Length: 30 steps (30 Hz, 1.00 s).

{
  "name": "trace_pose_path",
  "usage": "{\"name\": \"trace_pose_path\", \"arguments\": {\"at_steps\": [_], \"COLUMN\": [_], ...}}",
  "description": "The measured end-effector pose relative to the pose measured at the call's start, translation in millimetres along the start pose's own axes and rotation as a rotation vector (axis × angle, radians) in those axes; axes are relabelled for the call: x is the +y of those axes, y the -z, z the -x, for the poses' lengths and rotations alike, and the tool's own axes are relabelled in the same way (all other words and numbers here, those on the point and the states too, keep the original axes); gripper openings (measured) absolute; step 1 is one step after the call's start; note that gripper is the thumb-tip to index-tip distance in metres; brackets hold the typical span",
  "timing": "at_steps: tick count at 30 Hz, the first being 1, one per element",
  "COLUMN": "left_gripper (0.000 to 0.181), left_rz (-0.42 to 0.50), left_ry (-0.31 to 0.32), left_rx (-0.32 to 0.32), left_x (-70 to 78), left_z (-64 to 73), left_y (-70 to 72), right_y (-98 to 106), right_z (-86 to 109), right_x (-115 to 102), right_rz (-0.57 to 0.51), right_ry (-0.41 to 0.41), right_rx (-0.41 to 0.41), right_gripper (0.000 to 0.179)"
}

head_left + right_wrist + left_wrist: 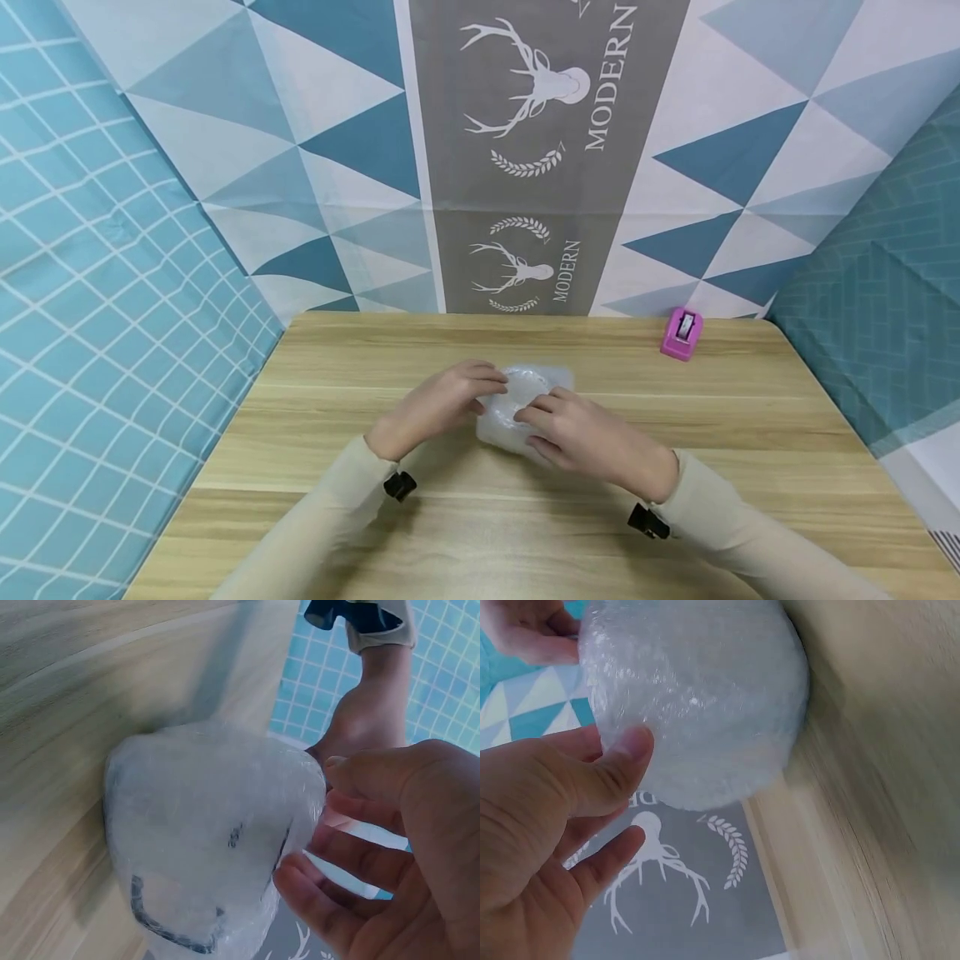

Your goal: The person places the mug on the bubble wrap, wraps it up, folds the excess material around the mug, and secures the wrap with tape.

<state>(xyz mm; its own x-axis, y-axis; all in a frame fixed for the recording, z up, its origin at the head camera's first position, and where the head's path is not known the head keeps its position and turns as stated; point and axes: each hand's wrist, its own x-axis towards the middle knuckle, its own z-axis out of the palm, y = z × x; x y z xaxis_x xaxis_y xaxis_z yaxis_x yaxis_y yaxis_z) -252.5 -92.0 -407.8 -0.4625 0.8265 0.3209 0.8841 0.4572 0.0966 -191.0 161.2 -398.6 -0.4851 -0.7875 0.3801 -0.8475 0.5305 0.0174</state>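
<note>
A rounded bundle in clear, shiny plastic wrap is between both hands at the middle of the wooden table. My left hand pinches its left edge; the left wrist view shows the thumb on the wrapped face and other fingers partly behind. On the opposite side, my right hand holds the bundle's edge with bent fingers. Dark markings show faintly through the wrap in the right wrist view. What lies inside is too blurred to tell.
A pink tape dispenser stands near the table's back right. Patterned cloth hangs behind the wooden table, with blue checked cloth on the left and teal cloth on the right. Each wrist carries a small black device.
</note>
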Motion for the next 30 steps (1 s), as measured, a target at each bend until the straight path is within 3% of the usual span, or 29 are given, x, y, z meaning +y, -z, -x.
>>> {"name": "trace_pose_path", "arguments": {"at_steps": [4, 8, 12, 15, 21, 30], "left_gripper": [0.049, 0.045, 0.035, 0.040, 0.045, 0.034], "left_rz": [-0.061, -0.049, -0.055, -0.092, -0.147, -0.104], "left_ry": [-0.009, -0.051, -0.087, -0.095, -0.060, -0.031], "left_rx": [0.040, 0.059, 0.060, 0.058, 0.064, 0.070], "left_x": [2.3, 12.8, 24.9, 32.3, 40.1, 38.6], "left_z": [1.2, 0.9, -1.3, -3.0, -4.4, -5.7], "left_y": [3.5, 7.4, 4.8, -1.7, -9.5, -7.5], "right_y": [1.9, 6.1, 7.3, 4.9, -1.1, -2.9], "right_z": [0.7, 2.7, 5.5, 7.8, 9.5, 8.0], "right_x": [3.2, 15.0, 31.9, 43.0, 53.8, 53.1], "right_rz": [-0.063, -0.077, -0.050, -0.055, -0.089, -0.099], "right_ry": [-0.002, -0.029, -0.064, -0.077, -0.076, -0.070], "right_rx": [0.043, 0.083, 0.051, 0.015, -0.007, -0.013], "right_gripper": [0.025, 0.040, 0.056, 0.060, 0.045, 0.030]}}
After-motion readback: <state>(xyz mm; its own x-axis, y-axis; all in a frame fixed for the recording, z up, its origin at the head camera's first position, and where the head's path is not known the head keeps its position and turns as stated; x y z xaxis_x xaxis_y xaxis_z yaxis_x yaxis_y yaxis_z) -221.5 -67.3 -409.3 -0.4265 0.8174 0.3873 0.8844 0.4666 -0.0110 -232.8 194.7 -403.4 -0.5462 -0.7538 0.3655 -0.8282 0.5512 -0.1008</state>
